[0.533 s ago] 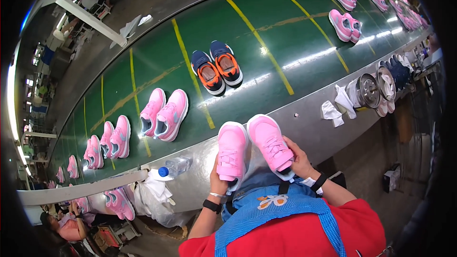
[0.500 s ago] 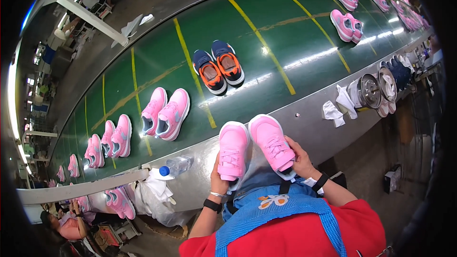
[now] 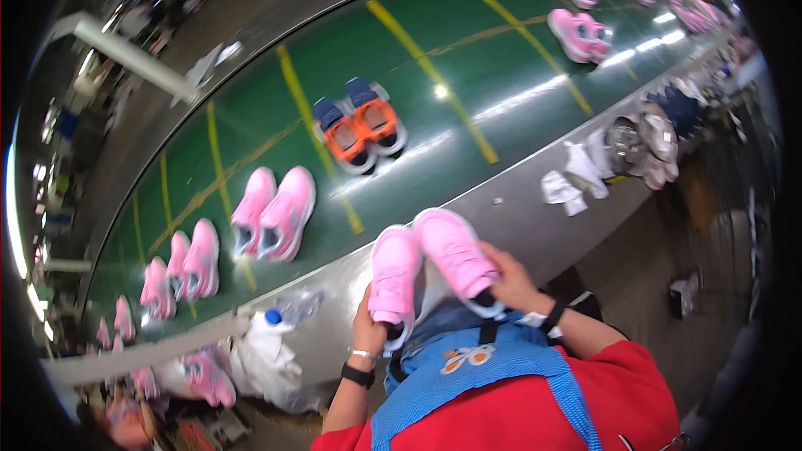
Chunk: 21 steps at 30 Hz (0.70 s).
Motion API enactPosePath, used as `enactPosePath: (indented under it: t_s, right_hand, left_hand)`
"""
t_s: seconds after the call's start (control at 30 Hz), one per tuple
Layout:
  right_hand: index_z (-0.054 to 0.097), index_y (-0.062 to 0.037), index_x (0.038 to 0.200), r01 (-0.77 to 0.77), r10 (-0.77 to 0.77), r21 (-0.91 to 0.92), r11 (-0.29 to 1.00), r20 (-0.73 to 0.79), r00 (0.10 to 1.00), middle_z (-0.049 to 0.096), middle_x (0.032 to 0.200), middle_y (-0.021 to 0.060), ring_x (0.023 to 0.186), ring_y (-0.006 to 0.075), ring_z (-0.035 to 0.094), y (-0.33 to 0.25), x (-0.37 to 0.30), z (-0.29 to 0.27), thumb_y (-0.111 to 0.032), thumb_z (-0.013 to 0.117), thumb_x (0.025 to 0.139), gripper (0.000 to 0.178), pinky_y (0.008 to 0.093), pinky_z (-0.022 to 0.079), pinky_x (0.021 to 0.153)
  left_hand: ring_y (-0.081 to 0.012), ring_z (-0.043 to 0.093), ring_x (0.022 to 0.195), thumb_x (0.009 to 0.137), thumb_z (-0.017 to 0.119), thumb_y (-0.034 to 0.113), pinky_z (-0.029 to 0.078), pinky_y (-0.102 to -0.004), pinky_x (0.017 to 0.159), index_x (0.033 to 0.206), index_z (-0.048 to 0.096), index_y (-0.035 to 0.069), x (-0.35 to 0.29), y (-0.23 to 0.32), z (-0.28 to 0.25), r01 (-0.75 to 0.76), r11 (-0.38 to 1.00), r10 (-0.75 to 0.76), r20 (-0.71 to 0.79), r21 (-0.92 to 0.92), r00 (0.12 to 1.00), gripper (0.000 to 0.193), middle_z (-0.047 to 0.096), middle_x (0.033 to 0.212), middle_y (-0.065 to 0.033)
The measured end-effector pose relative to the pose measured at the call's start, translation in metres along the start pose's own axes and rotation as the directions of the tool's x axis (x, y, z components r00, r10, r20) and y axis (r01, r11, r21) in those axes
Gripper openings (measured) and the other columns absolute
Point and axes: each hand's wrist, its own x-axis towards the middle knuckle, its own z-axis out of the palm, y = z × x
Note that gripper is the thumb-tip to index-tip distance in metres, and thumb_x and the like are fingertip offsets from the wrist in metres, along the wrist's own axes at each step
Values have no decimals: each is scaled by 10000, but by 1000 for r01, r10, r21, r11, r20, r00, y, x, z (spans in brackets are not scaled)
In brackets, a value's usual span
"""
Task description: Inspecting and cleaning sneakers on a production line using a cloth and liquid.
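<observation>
I hold a pair of pink sneakers with white soles in front of me, toes pointing away, above the metal edge of the conveyor. My left hand point(image 3: 368, 327) is closed round the heel of the left sneaker point(image 3: 394, 274). The right sneaker point(image 3: 455, 252) has its heel gripped by my right hand point(image 3: 510, 282). Their toes are close together and the heels spread apart. Beyond them, on the green belt point(image 3: 451, 142), stands a navy and orange pair of sneakers point(image 3: 357, 129). Left of that pair is another pink pair point(image 3: 276, 213).
More pink sneakers point(image 3: 576, 33) stand along the belt on both sides. A clear plastic bottle with a blue cap point(image 3: 292, 309) lies at the near edge beside a white plastic bag point(image 3: 266, 367). White cloths point(image 3: 568, 184) and round metal containers point(image 3: 628, 146) line the right ledge. A person point(image 3: 125, 422) sits lower left.
The view has shifted, so the belt and its shoes appear further left. Both sneakers stay in my hands, slightly lower left in the picture. The picture is more blurred.
</observation>
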Motion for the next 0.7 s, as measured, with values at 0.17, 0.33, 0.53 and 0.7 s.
enactPosePath:
  t_s: [0.17,0.33,0.53,0.7]
  right_hand:
    - [396,-35,1253,-105,123,-318,942,38,992,489,1085,241,1044,392,437,5,5,21,-248,676,676,677,435,334,920]
    - [594,-48,1028,46,-120,-200,979,-375,919,573,973,132,908,250,573,-69,-2,-147,-193,619,783,285,348,458,794]
    - [601,-33,974,-111,-458,-790,603,-456,763,608,937,138,879,255,577,-6,43,-342,17,536,749,239,317,454,764]
    - [637,-17,863,-36,-269,-650,759,-365,891,572,741,63,726,156,557,46,63,-383,95,550,693,222,256,418,628]
  left_hand:
    - [-263,616,887,693,528,52,461,-343,756,1065,550,-37,22,-16,22,67,998,-66,127,-7,990,384,638,898,-203]
    - [-209,512,1016,750,584,65,436,-310,831,1205,448,-59,-13,2,-18,38,999,-41,191,16,981,490,521,1147,-166]
    - [-237,467,1086,764,537,80,386,-338,891,1240,416,-3,-9,82,-1,-106,954,130,-71,279,989,498,476,1192,-148]
    - [-339,451,1054,691,566,38,367,-387,912,1104,517,-2,6,134,50,-230,928,219,70,292,973,418,466,1113,-188]
